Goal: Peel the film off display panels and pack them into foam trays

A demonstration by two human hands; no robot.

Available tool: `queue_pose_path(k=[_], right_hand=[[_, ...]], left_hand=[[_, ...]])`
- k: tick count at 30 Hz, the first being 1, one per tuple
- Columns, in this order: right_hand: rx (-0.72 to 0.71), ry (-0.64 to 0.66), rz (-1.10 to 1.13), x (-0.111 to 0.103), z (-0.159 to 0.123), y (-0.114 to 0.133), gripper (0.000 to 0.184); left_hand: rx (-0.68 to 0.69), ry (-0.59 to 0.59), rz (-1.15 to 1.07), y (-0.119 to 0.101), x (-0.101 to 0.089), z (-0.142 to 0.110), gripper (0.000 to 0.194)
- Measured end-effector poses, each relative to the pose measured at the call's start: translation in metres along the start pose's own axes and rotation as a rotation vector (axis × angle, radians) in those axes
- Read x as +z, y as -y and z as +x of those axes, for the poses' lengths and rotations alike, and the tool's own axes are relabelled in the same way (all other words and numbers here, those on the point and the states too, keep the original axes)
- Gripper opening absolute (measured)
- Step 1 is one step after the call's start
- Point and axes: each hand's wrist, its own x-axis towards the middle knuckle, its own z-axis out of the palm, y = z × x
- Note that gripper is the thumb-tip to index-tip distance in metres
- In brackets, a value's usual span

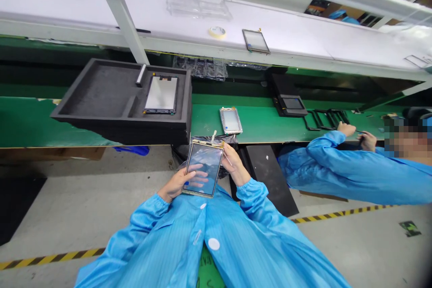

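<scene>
A clear touchscreen panel (208,159) with a thin dark border is held tilted just in front of my body. My left hand (173,184) grips its left edge, thumb on the near face, with the fingers showing through the glass behind. My right hand (235,165) is closed at the panel's upper right corner. A thin light strip shows by its fingers; I cannot tell whether it is a tool. Beyond the panel, a small stack of similar panels (231,121) lies on the green bench (205,119).
To the left, a black foam tray (97,85) stacked on others holds a display screen (161,93). On the white shelf (189,22) are a tape roll (217,32) and a panel frame (255,41). At right, a co-worker (337,166) handles black frames (324,119).
</scene>
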Motion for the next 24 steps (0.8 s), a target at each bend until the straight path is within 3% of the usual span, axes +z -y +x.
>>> queue_pose_path(k=[3,6,9,13,18,22,24], right_hand=[[-0.017,0.018,-0.142,-0.003,-0.002,0.002,0.044],[-0.146,0.11,-0.438,-0.01,-0.005,0.001,0.039],[-0.175,0.185,-0.607,-0.017,-0.007,-0.005,0.039],[-0.132,0.212,-0.58,-0.019,-0.001,-0.012,0.038],[-0.134,0.171,-0.488,0.0,0.018,-0.014,0.025],[-0.091,0.29,-0.602,0.016,0.029,-0.041,0.018],[-0.005,0.295,-0.622,0.015,0.029,-0.06,0.023]], left_hand=[[-0.01,0.004,0.014,0.0,0.0,-0.001,0.05],[-0.002,0.021,0.02,0.001,0.001,-0.002,0.048],[0.023,0.007,0.006,0.004,0.002,-0.001,0.044],[0.033,-0.007,-0.008,0.004,0.005,0.005,0.031],[-0.028,0.014,0.038,-0.006,0.018,0.022,0.03],[-0.05,0.118,0.099,-0.011,0.027,0.033,0.032],[-0.027,0.102,0.137,-0.011,0.025,0.032,0.031]])
